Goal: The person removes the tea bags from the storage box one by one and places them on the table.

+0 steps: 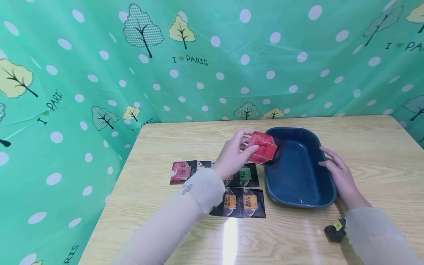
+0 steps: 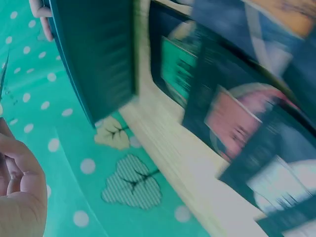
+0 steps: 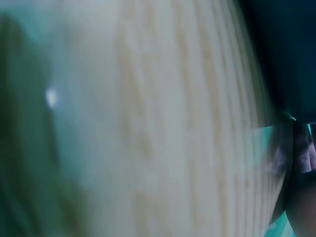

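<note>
My left hand [image 1: 236, 151] pinches a red and black packet [image 1: 263, 149] between thumb and fingers, above the left rim of a dark blue plastic basin [image 1: 291, 169]. In the left wrist view this hand [image 2: 19, 187] is at the left edge, and the packet it holds is mostly out of frame. My right hand [image 1: 339, 175] grips the basin's right side, with fingertips over the rim. Below my left forearm lie flat packets, among them a pink-labelled packet [image 1: 183, 172], a green-labelled packet [image 1: 246, 175] and an orange-labelled packet [image 1: 253, 203].
A small black object with a yellow patch [image 1: 335, 231] lies on the wooden table [image 1: 152, 224] beside my right sleeve. A green polka-dot cloth [image 1: 212, 84] hangs behind the table and on its left. My left sleeve hides part of the packet rows.
</note>
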A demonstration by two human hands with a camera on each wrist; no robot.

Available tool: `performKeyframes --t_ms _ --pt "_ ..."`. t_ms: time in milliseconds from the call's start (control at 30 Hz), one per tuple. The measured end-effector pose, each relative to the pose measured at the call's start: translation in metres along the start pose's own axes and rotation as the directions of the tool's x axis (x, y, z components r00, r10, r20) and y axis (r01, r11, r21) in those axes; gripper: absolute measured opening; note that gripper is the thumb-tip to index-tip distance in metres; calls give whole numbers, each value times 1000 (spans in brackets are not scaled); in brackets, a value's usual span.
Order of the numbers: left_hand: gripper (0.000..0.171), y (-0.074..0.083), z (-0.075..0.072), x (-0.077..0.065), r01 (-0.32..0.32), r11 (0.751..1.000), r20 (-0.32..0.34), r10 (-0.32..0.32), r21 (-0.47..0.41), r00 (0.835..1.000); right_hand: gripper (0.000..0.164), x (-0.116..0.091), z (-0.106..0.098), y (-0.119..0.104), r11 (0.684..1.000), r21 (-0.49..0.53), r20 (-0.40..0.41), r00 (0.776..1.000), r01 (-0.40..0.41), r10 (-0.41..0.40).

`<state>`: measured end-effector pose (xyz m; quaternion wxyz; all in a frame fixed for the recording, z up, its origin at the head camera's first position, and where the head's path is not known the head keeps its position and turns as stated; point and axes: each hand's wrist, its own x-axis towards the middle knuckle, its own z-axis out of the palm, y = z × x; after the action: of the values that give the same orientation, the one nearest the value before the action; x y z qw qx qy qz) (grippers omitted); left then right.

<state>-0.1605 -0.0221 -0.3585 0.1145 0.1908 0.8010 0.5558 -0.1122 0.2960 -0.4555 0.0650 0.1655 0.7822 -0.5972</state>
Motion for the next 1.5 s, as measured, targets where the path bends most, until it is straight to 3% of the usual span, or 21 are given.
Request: performKeyframes --t_ms 333,667,900,1033,1267,1500 --pt "54 -8 -35 -29 107 991 -29 -109 -75 994 52 0 1 -1 1000 -4 -11 1000 8 -8" --pt "55 -7 -72 -55 142 987 -82 -148 -70 986 51 -1 2 -1 999 -34 -4 1000 22 -22" --pt "54 -17 -101 -68 146 988 -115 -151 -47 982 51 0 1 0 1000 -13 -5 1000 9 -10" --pt "53 -31 -116 -81 212 977 -113 -212 -16 971 51 -1 0 2 1000 -14 -9 1000 14 -14" --pt "54 -72 -139 -112 331 942 -126 -322 60 938 51 -1 0 2 1000 -6 -4 1000 16 -16" --pt "53 -105 -142 -135 425 905 -124 -418 33 900 52 0 0 2 1000 13 0 1000 3 -3"
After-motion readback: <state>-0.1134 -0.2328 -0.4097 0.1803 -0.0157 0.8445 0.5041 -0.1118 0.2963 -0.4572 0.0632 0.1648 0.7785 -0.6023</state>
